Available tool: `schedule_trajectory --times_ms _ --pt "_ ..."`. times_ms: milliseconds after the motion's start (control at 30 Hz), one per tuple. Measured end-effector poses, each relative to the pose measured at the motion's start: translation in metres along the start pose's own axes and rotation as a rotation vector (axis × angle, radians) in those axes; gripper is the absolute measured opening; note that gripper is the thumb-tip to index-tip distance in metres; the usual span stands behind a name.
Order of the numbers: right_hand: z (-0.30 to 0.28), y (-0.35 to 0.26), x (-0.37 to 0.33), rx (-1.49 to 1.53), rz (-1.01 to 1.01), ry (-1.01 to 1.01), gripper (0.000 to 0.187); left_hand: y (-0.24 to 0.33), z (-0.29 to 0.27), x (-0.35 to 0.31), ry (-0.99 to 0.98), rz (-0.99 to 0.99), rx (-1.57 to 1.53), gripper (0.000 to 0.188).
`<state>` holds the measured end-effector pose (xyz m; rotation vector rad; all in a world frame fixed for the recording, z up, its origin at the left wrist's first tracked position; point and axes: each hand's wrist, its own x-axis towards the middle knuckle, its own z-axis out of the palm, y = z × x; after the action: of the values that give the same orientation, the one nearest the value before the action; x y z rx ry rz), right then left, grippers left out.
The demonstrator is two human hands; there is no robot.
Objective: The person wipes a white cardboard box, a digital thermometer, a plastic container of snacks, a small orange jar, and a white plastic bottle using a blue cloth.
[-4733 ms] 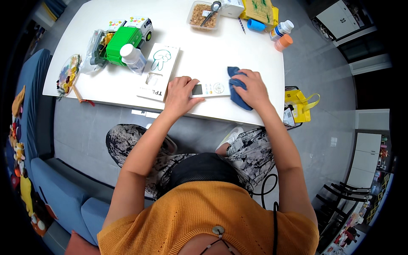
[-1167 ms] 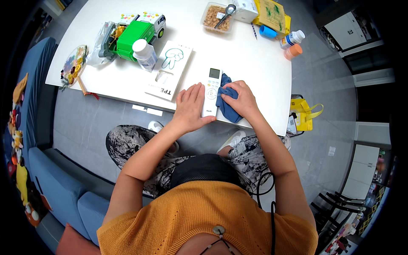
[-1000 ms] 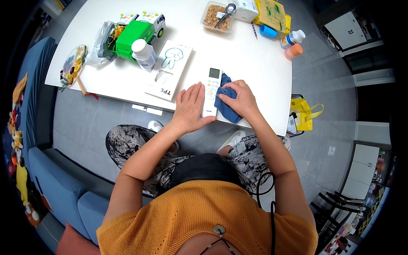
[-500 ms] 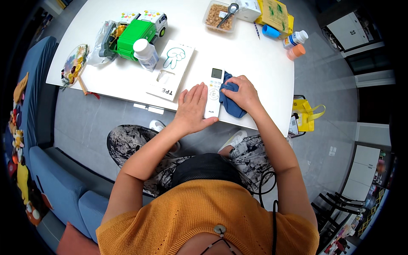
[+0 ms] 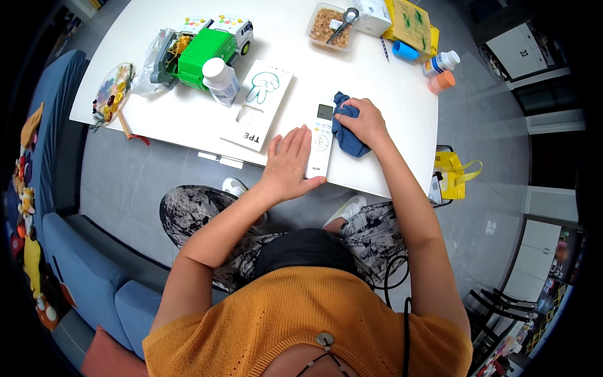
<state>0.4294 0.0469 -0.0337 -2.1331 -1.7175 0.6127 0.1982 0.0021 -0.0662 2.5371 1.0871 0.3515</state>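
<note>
A white remote control point(image 5: 320, 147) lies on the white table near its front edge, screen end pointing away from me. My left hand point(image 5: 289, 162) rests flat along the remote's left side, fingers stretched out and the thumb across its near end. In my right hand point(image 5: 365, 122) is a crumpled dark blue cloth point(image 5: 349, 141), pinched between thumb and fingers. The cloth touches or lies close along the remote's right edge; part of it is hidden under the hand.
Left of the remote lies a flat white box point(image 5: 259, 103). Beyond it stand a white bottle point(image 5: 221, 81) and a green toy truck point(image 5: 205, 55). A tub of brown food point(image 5: 330, 28), a blue cup point(image 5: 405, 50) and an orange-capped bottle point(image 5: 441, 82) stand farther back.
My right hand has slid the cloth a little away from me along the remote's right side, toward the screen end. My left hand stays on the remote.
</note>
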Motion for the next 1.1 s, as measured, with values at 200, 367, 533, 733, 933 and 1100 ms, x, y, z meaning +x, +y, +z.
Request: schedule_trajectory --times_ms 200,367,533,733,933,1100 --pt "-0.004 0.006 0.025 0.004 -0.05 0.01 0.036 0.0 0.001 0.0 0.022 0.014 -0.018 0.099" --pt "-0.004 0.001 0.041 -0.005 -0.064 -0.002 0.029 0.0 0.002 0.0 0.028 0.014 -0.012 0.1" --pt "-0.007 0.012 0.041 0.029 -0.234 -0.032 0.026 0.0 -0.003 0.003 0.017 0.009 -0.014 0.099" --pt "-0.018 0.038 -0.001 0.03 -0.278 -0.024 0.022 -0.003 -0.033 0.01 -0.036 0.04 -0.025 0.086" --pt "-0.025 0.041 -0.067 -0.022 -0.252 -0.003 0.021 -0.003 -0.04 0.013 -0.109 0.031 0.015 0.074" --pt "-0.026 0.058 -0.059 0.094 -0.075 0.191 0.022 0.002 -0.034 0.017 -0.058 -0.035 -0.012 0.067"
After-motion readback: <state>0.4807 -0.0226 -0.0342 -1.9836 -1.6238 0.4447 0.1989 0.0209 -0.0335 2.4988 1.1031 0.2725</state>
